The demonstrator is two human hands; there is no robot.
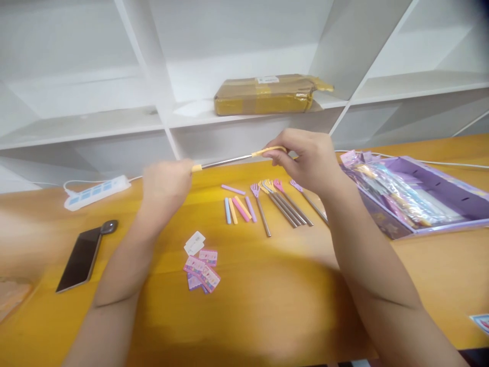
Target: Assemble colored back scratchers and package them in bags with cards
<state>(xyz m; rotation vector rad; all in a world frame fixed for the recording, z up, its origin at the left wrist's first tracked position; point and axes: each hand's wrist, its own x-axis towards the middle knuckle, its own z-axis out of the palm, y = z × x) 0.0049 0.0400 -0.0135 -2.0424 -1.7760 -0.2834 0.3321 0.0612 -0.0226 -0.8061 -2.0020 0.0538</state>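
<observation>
Over the worktop [267,300], toward its far edge, left hand [165,191] grips one yellow end of a metal stick [227,161], right hand [305,159] pinches the other. Handle looks sleeved, fit unclear; loose coloured tubes [240,208] and bare-shafted sticks [287,207] lie unpaired below.
</observation>
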